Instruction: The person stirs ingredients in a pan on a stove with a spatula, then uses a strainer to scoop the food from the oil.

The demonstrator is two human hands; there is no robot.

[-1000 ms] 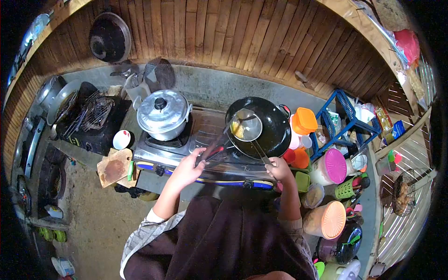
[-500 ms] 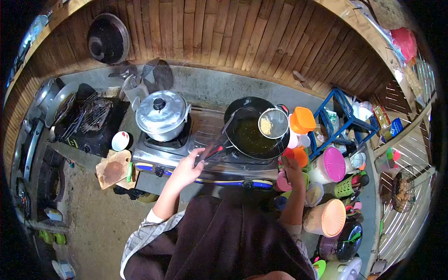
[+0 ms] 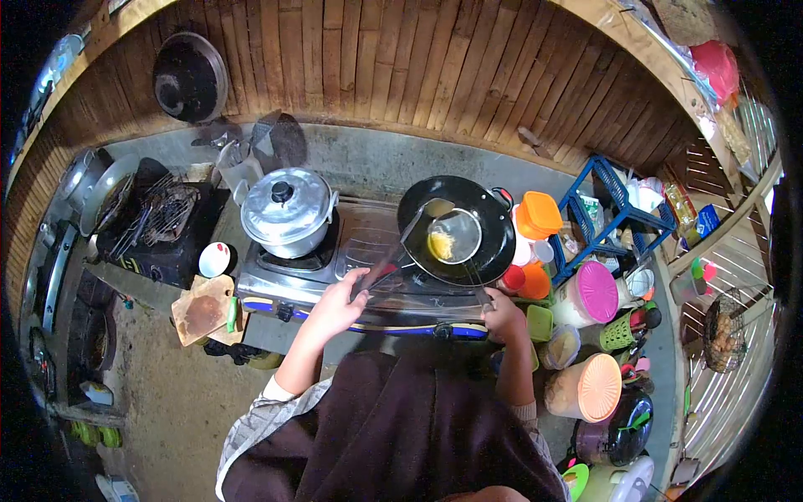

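Observation:
A black wok (image 3: 418,192) with oil in it sits on the right burner of the stove. My left hand (image 3: 336,308) is closed around the dark handle of a spatula (image 3: 437,207), whose head reaches into the wok's left side. My right hand (image 3: 505,318) grips the handle of a round wire strainer (image 3: 462,227). The strainer lies low inside the wok, seemingly in the oil. Yellowish food bits (image 3: 440,245), too small to name, gather at its left side. The wok's own red-marked handle passes near my left hand.
A lidded aluminium pot (image 3: 287,216) stands on the left burner. Close to the wok's right are an orange container (image 3: 539,215), a blue rack (image 3: 623,213) and a pink-lidded tub (image 3: 595,294). A cutting board (image 3: 199,311) with a green-handled knife (image 3: 232,314) lies left of the stove.
The strainer has moved left and down from the wok's right rim into its middle, with my right hand following left. The food in it looks yellower. My left hand has barely moved.

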